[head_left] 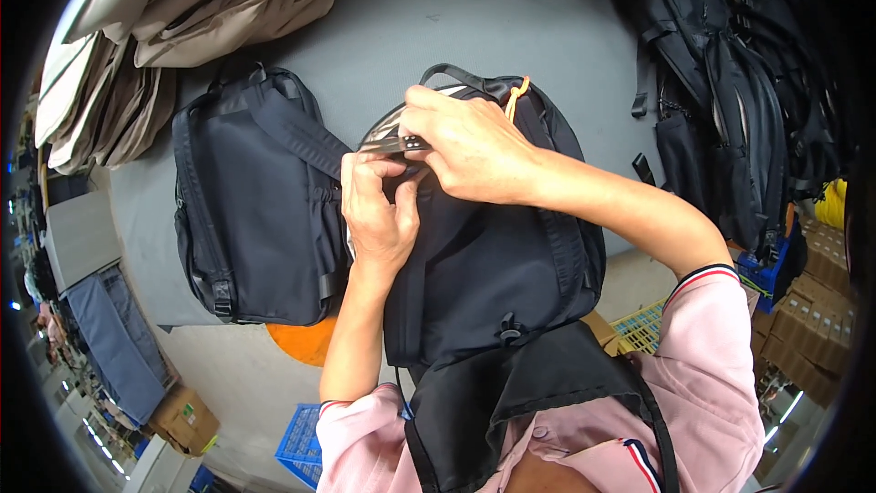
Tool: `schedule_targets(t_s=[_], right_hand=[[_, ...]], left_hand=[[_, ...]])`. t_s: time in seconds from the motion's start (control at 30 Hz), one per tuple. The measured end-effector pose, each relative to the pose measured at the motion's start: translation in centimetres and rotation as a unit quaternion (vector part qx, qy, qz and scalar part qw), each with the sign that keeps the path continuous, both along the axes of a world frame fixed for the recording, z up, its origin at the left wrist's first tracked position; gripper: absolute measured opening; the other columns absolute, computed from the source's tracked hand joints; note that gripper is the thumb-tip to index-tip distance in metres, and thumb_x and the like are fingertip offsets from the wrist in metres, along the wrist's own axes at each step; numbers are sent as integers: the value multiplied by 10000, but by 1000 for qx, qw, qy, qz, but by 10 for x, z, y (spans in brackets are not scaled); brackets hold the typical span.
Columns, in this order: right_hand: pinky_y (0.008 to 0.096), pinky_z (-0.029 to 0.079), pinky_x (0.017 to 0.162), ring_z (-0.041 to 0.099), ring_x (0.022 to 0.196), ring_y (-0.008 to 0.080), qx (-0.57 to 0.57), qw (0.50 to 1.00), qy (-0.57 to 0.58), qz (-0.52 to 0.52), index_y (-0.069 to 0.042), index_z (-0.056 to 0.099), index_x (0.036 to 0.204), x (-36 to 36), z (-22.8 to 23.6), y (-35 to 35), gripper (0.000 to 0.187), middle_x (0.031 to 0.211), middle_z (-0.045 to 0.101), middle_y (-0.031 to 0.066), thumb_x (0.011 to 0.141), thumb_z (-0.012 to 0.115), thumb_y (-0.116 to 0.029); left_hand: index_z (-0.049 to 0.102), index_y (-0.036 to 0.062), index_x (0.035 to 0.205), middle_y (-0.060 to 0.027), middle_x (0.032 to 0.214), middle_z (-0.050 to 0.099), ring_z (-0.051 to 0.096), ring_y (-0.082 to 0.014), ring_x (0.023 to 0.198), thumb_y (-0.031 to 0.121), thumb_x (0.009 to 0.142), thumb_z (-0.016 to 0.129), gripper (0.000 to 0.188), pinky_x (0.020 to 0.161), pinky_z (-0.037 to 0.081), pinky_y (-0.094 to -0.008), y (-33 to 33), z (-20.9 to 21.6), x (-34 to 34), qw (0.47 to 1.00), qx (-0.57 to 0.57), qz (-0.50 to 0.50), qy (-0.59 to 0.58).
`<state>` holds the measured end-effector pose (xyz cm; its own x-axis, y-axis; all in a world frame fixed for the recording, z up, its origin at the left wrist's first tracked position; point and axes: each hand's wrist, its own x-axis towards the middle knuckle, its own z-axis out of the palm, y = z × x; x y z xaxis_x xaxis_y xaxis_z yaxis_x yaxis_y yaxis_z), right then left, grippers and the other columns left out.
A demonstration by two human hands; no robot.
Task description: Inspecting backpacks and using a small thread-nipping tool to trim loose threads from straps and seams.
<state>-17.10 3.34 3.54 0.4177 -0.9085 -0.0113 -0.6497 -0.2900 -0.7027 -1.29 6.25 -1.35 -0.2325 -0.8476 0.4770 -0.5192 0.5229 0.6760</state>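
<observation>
A black backpack [484, 265] lies in front of me on the grey table, with a pale lining showing along its upper left edge. My right hand [470, 146] is closed around a small tool with a black, pale-dotted handle [413, 142] and what looks like a thin metal blade; its exact kind is unclear. Just below that blade, my left hand [376, 215] is closed on the backpack's upper left edge, fingers curled and thumb raised. An orange cord [516, 99] loops near the bag's top handle [447, 70]. The tool's tip is partly hidden by my fingers.
Another black backpack [265, 210] lies to the left. Beige fabric pieces [237, 9] are heaped at the far left, and more black bags [721, 100] pile up on the right. The table [392, 27] has a bent near edge. A blue crate [299, 443] stands below.
</observation>
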Motion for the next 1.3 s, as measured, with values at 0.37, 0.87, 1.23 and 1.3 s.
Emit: schedule_targets(t_s=[0.37,0.87,1.23,1.3], right_hand=[[356,452,614,572,731,240,10,994,-4,-110,-39,549,928,-32,8,24,160,915,494,79,798,619,-101],[382,427,546,577,618,257,-32,998,41,24,-18,586,829,-30,18,11,158,842,513,80,756,676,-125],[349,439,567,571,668,226,-5,999,51,-13,-67,587,876,-28,19,17,159,850,504,49,740,666,-93],[344,444,574,570,662,227,-5,998,57,-14,-63,586,873,-26,21,16,158,855,506,51,740,667,-93]], left_hand=[[441,52,863,-108,979,639,558,-259,814,-118,626,682,379,748,447,-335,-5,-3,2,999,-25,-22,13],[458,62,876,-111,978,632,569,-265,782,-118,629,655,364,706,417,-355,-4,-5,-1,998,-47,-22,19],[464,61,885,-114,990,632,570,-268,791,-112,626,663,369,714,423,-352,-2,-6,1,998,-49,-21,17],[466,61,882,-113,991,632,568,-267,797,-111,624,663,367,717,425,-351,-2,-5,1,998,-48,-20,18]])
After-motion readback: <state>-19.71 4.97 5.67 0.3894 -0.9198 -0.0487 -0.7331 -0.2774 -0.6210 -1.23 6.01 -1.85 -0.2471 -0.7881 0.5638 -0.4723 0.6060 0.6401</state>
